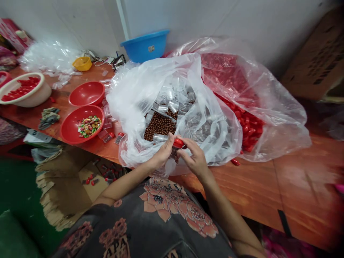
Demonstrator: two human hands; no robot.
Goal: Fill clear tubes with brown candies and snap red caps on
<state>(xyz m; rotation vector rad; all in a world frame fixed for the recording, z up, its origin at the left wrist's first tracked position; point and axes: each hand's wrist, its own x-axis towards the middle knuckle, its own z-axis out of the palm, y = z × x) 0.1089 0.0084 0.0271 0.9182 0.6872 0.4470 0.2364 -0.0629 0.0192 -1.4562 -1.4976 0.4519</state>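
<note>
Both my hands meet at the near rim of a clear plastic bag (139,96) on the wooden table (268,186). My left hand (162,152) is closed around a small clear tube filled with brown beads (174,153). My right hand (195,157) pinches a red cap (178,143) onto the tube's top. Inside the bag lie a heap of small brown beads (159,126) and several empty clear tubes (172,102). A second clear bag (268,104) to the right holds many red caps (248,127).
Two red bowls sit at the left, one empty (86,93), one with wrapped candies (82,123). A white bowl with red caps (23,89), a yellow bowl (82,63) and a blue basin (146,44) stand farther back. A cardboard box with finished tubes (99,177) is below the table.
</note>
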